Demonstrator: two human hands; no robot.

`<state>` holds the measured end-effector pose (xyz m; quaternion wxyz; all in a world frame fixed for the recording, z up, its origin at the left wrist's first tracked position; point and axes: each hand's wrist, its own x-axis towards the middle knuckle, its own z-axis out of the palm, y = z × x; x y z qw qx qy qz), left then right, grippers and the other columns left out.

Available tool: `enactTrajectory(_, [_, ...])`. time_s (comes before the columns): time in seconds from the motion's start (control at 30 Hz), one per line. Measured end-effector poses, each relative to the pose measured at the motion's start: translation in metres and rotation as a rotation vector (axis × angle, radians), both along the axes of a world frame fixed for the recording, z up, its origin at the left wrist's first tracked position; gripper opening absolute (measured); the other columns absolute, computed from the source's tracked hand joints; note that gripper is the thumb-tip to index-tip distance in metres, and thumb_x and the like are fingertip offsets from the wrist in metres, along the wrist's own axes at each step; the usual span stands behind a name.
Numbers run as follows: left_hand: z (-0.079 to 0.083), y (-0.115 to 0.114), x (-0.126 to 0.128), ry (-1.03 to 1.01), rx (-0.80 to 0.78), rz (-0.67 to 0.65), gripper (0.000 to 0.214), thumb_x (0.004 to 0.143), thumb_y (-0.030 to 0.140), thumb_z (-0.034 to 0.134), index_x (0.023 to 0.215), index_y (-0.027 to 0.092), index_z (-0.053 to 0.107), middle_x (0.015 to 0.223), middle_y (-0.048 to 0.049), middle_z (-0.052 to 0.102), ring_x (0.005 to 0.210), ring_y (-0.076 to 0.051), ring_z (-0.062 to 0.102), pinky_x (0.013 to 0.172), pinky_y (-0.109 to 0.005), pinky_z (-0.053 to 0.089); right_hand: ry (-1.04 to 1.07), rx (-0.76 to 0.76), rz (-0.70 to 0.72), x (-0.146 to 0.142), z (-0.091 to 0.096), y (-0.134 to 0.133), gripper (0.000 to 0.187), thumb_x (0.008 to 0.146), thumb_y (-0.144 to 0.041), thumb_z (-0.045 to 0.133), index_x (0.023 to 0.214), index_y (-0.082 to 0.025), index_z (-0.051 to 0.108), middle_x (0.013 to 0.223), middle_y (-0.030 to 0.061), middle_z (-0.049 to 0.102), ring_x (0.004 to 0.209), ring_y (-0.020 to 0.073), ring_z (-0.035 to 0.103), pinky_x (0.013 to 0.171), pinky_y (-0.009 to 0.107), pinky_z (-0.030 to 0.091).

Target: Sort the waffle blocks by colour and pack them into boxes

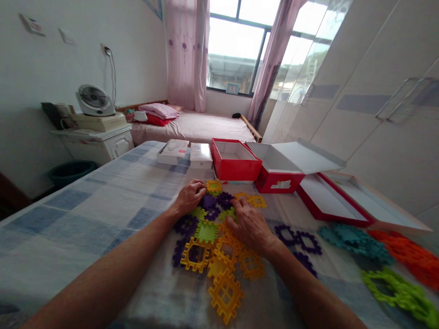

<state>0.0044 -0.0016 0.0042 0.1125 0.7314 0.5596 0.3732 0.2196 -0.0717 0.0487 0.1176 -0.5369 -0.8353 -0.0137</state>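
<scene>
My left hand (189, 197) reaches to the far left of a loose pile of toothed plastic building pieces, its fingers bent together against the purple pieces (209, 203). Whatever lies under those fingertips is hidden. On the pile's right side rests my right hand (252, 225), thumb and fingers apart over yellow and green pieces. Between my forearms lie a light green square piece (207, 231), a yellow frame piece (195, 255) and a yellow window-shaped piece (226, 295). Another yellow piece (214, 186) sits just beyond my left fingertips.
Purple frames (308, 242), a teal heap (356, 242), orange pieces (412, 258) and bright green pieces (403, 294) lie to the right. Behind stand two white boxes (201, 156), a red box (237, 169), an open lidded box (280, 181) and a shallow red tray (333, 218).
</scene>
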Motion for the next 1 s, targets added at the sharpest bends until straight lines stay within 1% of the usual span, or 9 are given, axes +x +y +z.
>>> enactTrajectory(0.1, [0.001, -0.001, 0.0, 0.004, 0.0, -0.007, 0.03, 0.084, 0.028, 0.043, 0.09, 0.015, 0.069, 0.104, -0.0084, 0.063, 0.098, -0.018, 0.059, 0.094, -0.029, 0.043, -0.057, -0.017, 0.062, 0.006, 0.003, 0.0, 0.034, 0.092, -0.031, 0.032, 0.114, -0.019, 0.055, 0.112, 0.01, 0.055, 0.091, 0.0184, 0.058, 0.079, 0.028, 0.04])
enactTrajectory(0.17, [0.001, -0.001, 0.0, 0.004, 0.005, -0.008, 0.029, 0.083, 0.028, 0.043, 0.09, 0.015, 0.069, 0.103, -0.0086, 0.063, 0.098, -0.019, 0.059, 0.094, -0.03, 0.043, -0.076, -0.009, 0.095, 0.011, 0.003, 0.002, 0.033, 0.094, -0.028, 0.029, 0.108, -0.021, 0.057, 0.112, 0.0082, 0.054, 0.091, 0.0157, 0.057, 0.079, 0.026, 0.039])
enactTrajectory(0.23, [0.001, -0.001, 0.0, 0.002, 0.01, -0.003, 0.029, 0.083, 0.028, 0.043, 0.089, 0.016, 0.069, 0.103, -0.0083, 0.063, 0.098, -0.019, 0.059, 0.094, -0.03, 0.043, -0.117, 0.001, 0.084, 0.016, 0.003, 0.005, 0.028, 0.092, -0.029, 0.034, 0.102, -0.02, 0.058, 0.11, 0.0078, 0.053, 0.089, 0.0153, 0.057, 0.077, 0.025, 0.039])
enactTrajectory(0.33, [0.002, -0.001, 0.0, 0.006, 0.012, -0.002, 0.028, 0.083, 0.027, 0.043, 0.088, 0.016, 0.069, 0.102, -0.0079, 0.064, 0.099, -0.018, 0.059, 0.094, -0.03, 0.043, -0.173, 0.032, 0.049, 0.022, 0.004, 0.008, 0.019, 0.086, -0.028, 0.045, 0.093, -0.019, 0.059, 0.107, 0.0075, 0.053, 0.085, 0.0165, 0.055, 0.073, 0.026, 0.039])
enactTrajectory(0.47, [0.003, -0.002, 0.0, 0.017, 0.006, -0.002, 0.027, 0.083, 0.028, 0.044, 0.088, 0.018, 0.068, 0.102, -0.0067, 0.064, 0.099, -0.018, 0.059, 0.094, -0.029, 0.044, -0.143, 0.016, 0.09, 0.027, 0.008, 0.009, 0.015, 0.077, -0.023, 0.054, 0.09, -0.02, 0.061, 0.106, 0.0054, 0.053, 0.085, 0.0151, 0.053, 0.073, 0.025, 0.037])
enactTrajectory(0.6, [0.003, -0.003, 0.001, 0.009, 0.002, 0.0, 0.028, 0.083, 0.028, 0.043, 0.088, 0.017, 0.069, 0.103, -0.0072, 0.064, 0.098, -0.018, 0.059, 0.094, -0.03, 0.044, -0.079, -0.002, 0.076, 0.027, 0.009, 0.011, 0.018, 0.073, -0.019, 0.056, 0.09, -0.021, 0.063, 0.105, 0.0049, 0.054, 0.088, 0.0156, 0.052, 0.077, 0.026, 0.037])
enactTrajectory(0.7, [0.002, -0.002, 0.001, 0.004, -0.001, -0.001, 0.028, 0.083, 0.028, 0.043, 0.088, 0.017, 0.068, 0.103, -0.0075, 0.063, 0.098, -0.018, 0.059, 0.094, -0.03, 0.044, -0.003, -0.055, 0.047, 0.027, 0.006, 0.013, 0.019, 0.075, -0.02, 0.056, 0.092, -0.021, 0.064, 0.106, 0.0053, 0.053, 0.091, 0.016, 0.053, 0.079, 0.026, 0.038])
enactTrajectory(0.83, [0.002, -0.002, 0.001, 0.005, -0.003, 0.006, 0.027, 0.083, 0.028, 0.043, 0.087, 0.018, 0.068, 0.103, -0.0066, 0.063, 0.097, -0.018, 0.06, 0.094, -0.029, 0.044, 0.092, -0.165, 0.068, 0.026, 0.0, 0.018, 0.028, 0.076, -0.023, 0.058, 0.103, -0.02, 0.065, 0.11, 0.006, 0.053, 0.096, 0.0164, 0.055, 0.083, 0.026, 0.04])
enactTrajectory(1.0, [0.002, -0.002, 0.001, 0.0, -0.003, 0.001, 0.028, 0.083, 0.028, 0.042, 0.088, 0.017, 0.068, 0.104, -0.0075, 0.063, 0.098, -0.019, 0.06, 0.094, -0.03, 0.044, 0.149, -0.202, 0.092, 0.024, -0.007, 0.021, 0.036, 0.077, -0.027, 0.061, 0.112, -0.019, 0.064, 0.109, 0.0074, 0.053, 0.099, 0.0169, 0.054, 0.089, 0.026, 0.039])
